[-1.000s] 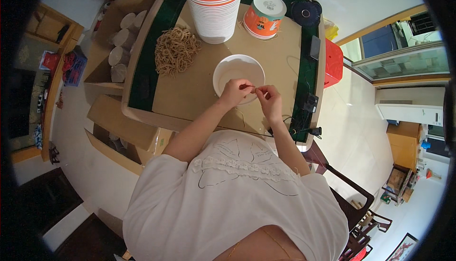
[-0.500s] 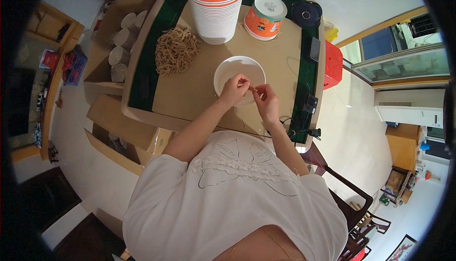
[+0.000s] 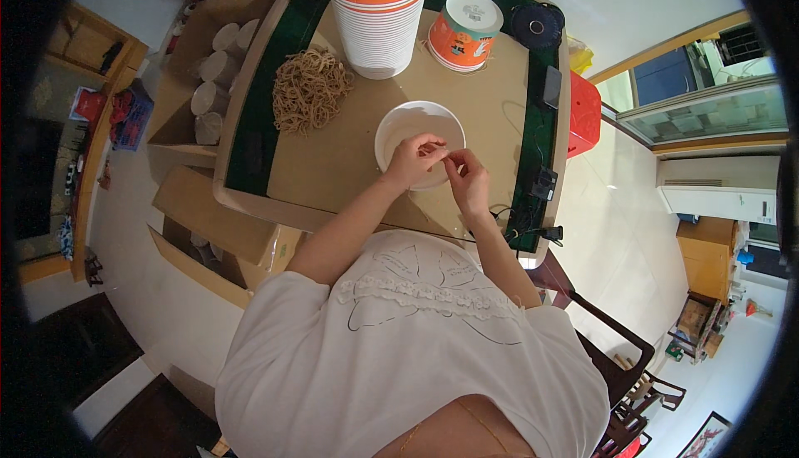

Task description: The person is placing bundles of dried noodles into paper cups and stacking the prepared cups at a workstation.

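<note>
Both my hands meet over the near part of a round white paper bucket point(image 3: 422, 110), whose open mouth faces up. My left hand point(image 3: 416, 161) is closed in a pinch, fingertips toward the right. Against it, the fingers of my right hand point(image 3: 468, 179) are pinched too. Between the fingertips is a thin brown cord, now almost wholly covered by them. A tangled heap of similar brown cords point(image 3: 310, 92) lies to the left of the bucket. The hands hide part of the bucket's inside and its near rim.
Beyond the bucket stands a tall stack of orange-and-white paper buckets point(image 3: 379, 29). Right of it, a printed bucket point(image 3: 466, 32) rests upside down. A dark round object point(image 3: 536, 25), a phone point(image 3: 552, 87) and black cables line the table's right side. Cardboard boxes point(image 3: 218, 208) sit at the left.
My fingertips have drawn closer together, and the left fingers have shifted slightly right. The brown cord between them shows less than before. The bucket and the heap stay put.
</note>
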### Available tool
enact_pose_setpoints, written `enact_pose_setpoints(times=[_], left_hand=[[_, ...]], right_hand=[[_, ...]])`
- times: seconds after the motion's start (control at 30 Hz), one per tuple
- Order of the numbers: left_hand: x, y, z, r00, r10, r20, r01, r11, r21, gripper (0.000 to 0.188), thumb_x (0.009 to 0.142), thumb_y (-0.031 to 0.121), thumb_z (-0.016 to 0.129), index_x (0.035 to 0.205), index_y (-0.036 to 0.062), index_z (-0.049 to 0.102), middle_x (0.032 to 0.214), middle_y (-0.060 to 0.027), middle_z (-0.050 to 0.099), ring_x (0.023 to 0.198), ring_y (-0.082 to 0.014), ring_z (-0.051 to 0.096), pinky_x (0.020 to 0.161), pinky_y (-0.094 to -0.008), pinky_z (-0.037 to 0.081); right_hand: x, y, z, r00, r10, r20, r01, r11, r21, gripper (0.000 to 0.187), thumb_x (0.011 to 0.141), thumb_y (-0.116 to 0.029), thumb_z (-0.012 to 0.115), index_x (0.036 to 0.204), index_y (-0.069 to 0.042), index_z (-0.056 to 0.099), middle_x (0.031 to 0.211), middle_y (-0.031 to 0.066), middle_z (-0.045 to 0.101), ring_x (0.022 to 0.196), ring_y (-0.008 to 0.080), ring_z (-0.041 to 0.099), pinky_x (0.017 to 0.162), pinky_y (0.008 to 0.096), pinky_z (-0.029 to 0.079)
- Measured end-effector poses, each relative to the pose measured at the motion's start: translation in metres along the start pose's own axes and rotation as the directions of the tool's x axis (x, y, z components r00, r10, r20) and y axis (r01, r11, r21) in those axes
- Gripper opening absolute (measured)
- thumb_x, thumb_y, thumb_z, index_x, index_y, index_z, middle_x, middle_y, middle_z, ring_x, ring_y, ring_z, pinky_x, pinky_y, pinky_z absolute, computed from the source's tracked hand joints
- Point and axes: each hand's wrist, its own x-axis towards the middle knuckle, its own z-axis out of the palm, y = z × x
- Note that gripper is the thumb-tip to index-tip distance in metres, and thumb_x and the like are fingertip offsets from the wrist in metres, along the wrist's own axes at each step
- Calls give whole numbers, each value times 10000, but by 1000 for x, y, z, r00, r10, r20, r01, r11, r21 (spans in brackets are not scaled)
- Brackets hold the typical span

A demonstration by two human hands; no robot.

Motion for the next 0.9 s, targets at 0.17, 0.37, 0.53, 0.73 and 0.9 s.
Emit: enact_pose_setpoints(times=[0.17, 0.37, 0.53, 0.73, 0.9], left_hand=[[3, -4, 0, 998, 47, -43, -43, 996, 81, 131, 800, 114, 606, 863, 5, 641, 791, -81, 665, 736, -136, 627, 683, -277, 496], [5, -10, 2, 996, 72, -50, -68, 994, 87, 126, 801, 116, 605, 856, 7, 636, 790, -85, 666, 718, -145, 632, 666, -276, 496], [4, -9, 3, 993, 111, -47, -101, 978, 184, 104, 802, 109, 603, 835, 12, 621, 769, -95, 656, 707, -155, 634, 647, -283, 496], [6, -15, 6, 971, 203, -123, -170, 957, 235, 91, 809, 98, 590, 837, 11, 581, 740, -103, 640, 685, -191, 632, 628, -305, 495], [8, -27, 4, 963, 229, -139, -195, 955, 224, 97, 815, 94, 585, 845, 7, 554, 729, -109, 627, 669, -214, 621, 609, -319, 486]], right_hand=[[-2, 3, 1, 999, 28, 15, -29, 998, 53, 100, 806, -110, 638, 868, -33, 623, 623, 79, 579, 516, 133, 527, 491, 271, 424], [-2, 5, 2, 999, 46, 19, -46, 999, 7, 105, 816, -149, 639, 881, -66, 639, 528, 53, 507, 447, 112, 448, 446, 275, 380], [-2, 7, 4, 1000, -17, -8, 16, 996, -89, 134, 812, -178, 643, 910, -87, 639, 505, 59, 489, 423, 143, 449, 434, 292, 383], [-4, -1, 3, 999, -5, -36, -1, 990, -143, 153, 808, -200, 645, 908, -87, 618, 514, 64, 518, 426, 166, 488, 445, 304, 406], [-7, 9, 6, 999, -31, -35, 29, 997, -71, 109, 818, -167, 623, 842, -66, 592, 542, 83, 542, 446, 172, 514, 457, 303, 418]])
